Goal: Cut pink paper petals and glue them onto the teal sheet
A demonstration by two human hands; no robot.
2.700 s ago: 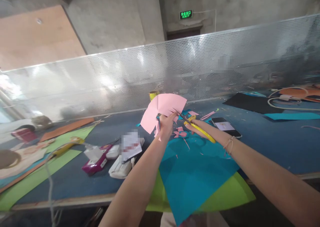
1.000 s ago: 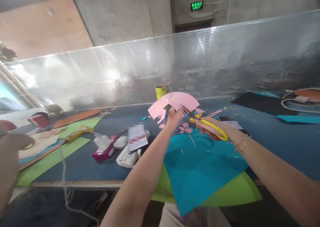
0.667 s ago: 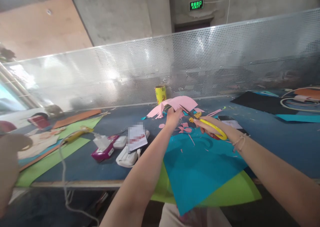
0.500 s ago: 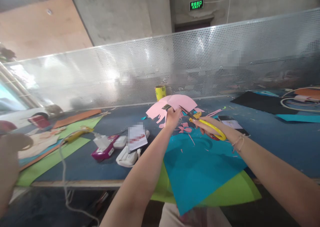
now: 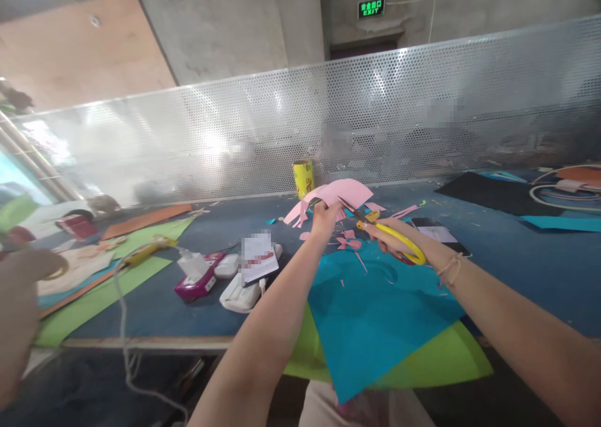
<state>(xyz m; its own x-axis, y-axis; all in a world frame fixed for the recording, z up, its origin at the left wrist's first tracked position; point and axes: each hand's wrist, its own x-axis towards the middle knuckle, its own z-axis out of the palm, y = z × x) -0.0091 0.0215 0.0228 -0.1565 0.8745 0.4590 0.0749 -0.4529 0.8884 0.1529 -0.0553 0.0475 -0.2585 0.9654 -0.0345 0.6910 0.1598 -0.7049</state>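
Observation:
My left hand point(image 5: 326, 218) pinches the lower edge of a curved pink sheet of paper point(image 5: 350, 192), whose left side has cut strips. In my right hand point(image 5: 382, 236) are yellow-handled scissors point(image 5: 399, 238), their dark blades pointing up and left against the pink paper beside my left fingers. Whether the blades are fully closed is too small to tell. Pink paper scraps point(image 5: 350, 242) lie below the hands. Under my forearms a large blue sheet point(image 5: 375, 314) rests over a green sheet point(image 5: 441, 364), both hanging past the table's front edge.
A yellow can-like container point(image 5: 303, 178) stands behind the pink paper by the perforated metal screen point(image 5: 263, 133). To the left are a phone point(image 5: 258, 259), a white device point(image 5: 239, 294), a purple power strip point(image 5: 200, 283) and green sheets point(image 5: 107, 295). Another person's arm point(image 5: 19, 314) is at far left.
The pink paper's left side has swung inward and turned, uncovering more of the yellow container. Both hands stay nearly in place. At far left, a green piece has come into view.

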